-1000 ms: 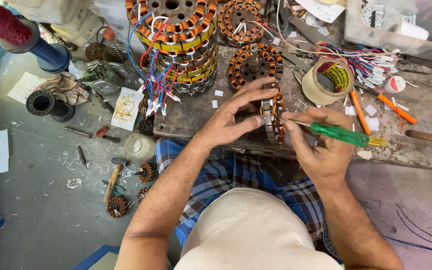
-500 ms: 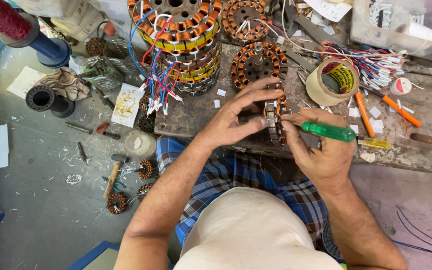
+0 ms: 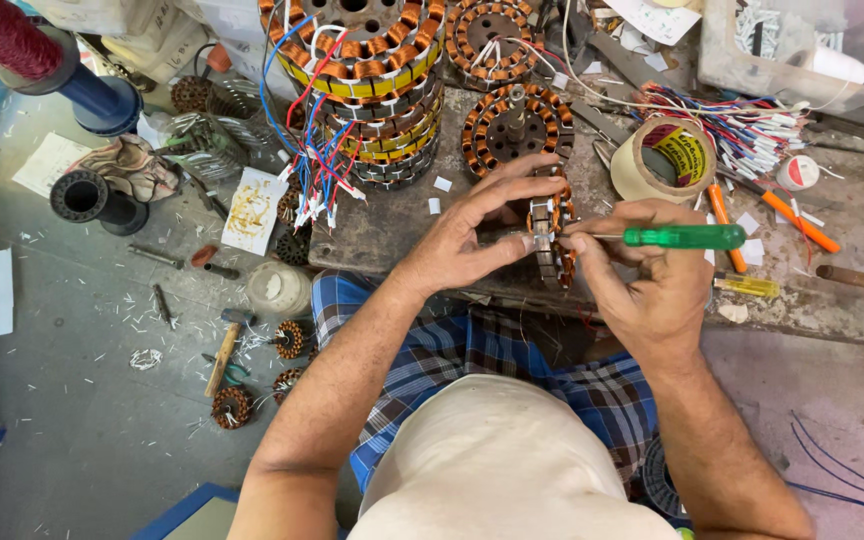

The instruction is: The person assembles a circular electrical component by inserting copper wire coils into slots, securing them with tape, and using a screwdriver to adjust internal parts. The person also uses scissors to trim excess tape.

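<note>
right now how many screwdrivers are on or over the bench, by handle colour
green-handled screwdriver: 1, held in the right hand
orange-handled screwdrivers: 2, lying on the bench
yellow-handled screwdriver: 1, lying on the bench
total: 4

Stator (image 3: 550,240): ring of stacked steel laminations with copper-orange windings, stood on edge at the near edge of the tabletop (image 3: 852,290), rim toward me. My left hand (image 3: 467,235) wraps it from the left, fingers over the top. Screwdriver (image 3: 667,237): translucent green handle, thin metal shaft, lying roughly level in my right hand (image 3: 652,280), tip at the stator's right side.
</note>
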